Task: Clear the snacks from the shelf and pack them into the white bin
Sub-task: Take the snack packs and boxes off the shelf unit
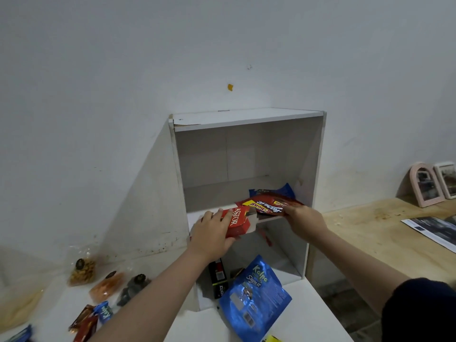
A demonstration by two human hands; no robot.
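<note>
A white shelf unit [246,119] stands against the wall. At its middle board's front edge my left hand [212,233] grips a red Astor box [237,222]. My right hand [304,218] holds a stack of red snack packets [269,206] on the same board. A blue Kalpa pouch [271,192] lies behind them. In the lower compartment a black box [218,277] stands, and a bigger blue Kalpa pouch [254,297] leans out over its front. The white bin is not in view.
Left of the shelf, on the white surface, lie three clear bags of snacks [108,282] and some red and blue packets [91,319]. A wooden table [370,230] to the right bears two small frames [431,183] and a printed sheet [434,230].
</note>
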